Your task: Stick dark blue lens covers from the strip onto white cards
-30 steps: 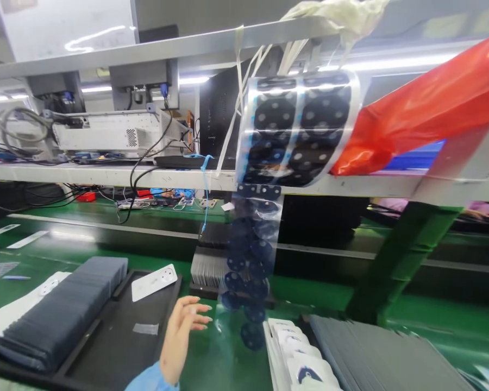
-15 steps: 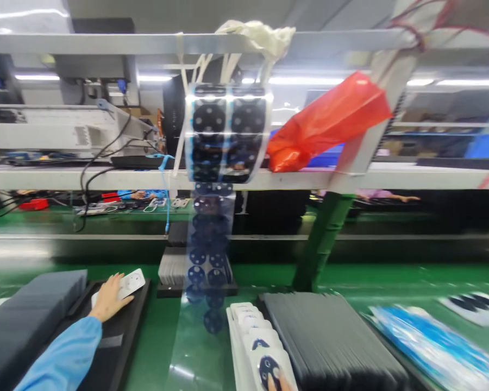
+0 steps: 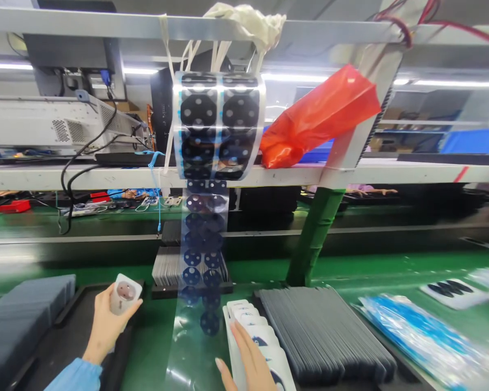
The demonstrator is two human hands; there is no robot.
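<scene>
White plate being pinched in L hand, R hand spreading over white cards

L hand is holding the plate up by the black tray's far R corner, gripping it btwn thumb & fingers; plate is tilting upright, brownish disc facing the viewer. Light-blue sleeve is covering L forearm. Slate-blue stack is sitting along tray's L edge.

R hand is lying over the cards, fingers close tog., thumb sticking out apart; can't tell if fingertips are touching. Cards are overlapping in a row along the grey stack's L edge, dark round patches showing on some.

Clear strip w/ dark round stickers is hanging btwn the hands, coming off a big roll at the shelf's front edge. Red bag is leaning just R of roll. Small rack of thin sheets is standing behind the strip. Blue plastic packets are lying off grey stack's R edge, on the green tabletop; white card w/ black ovals is lying beyond 'em.
</scene>
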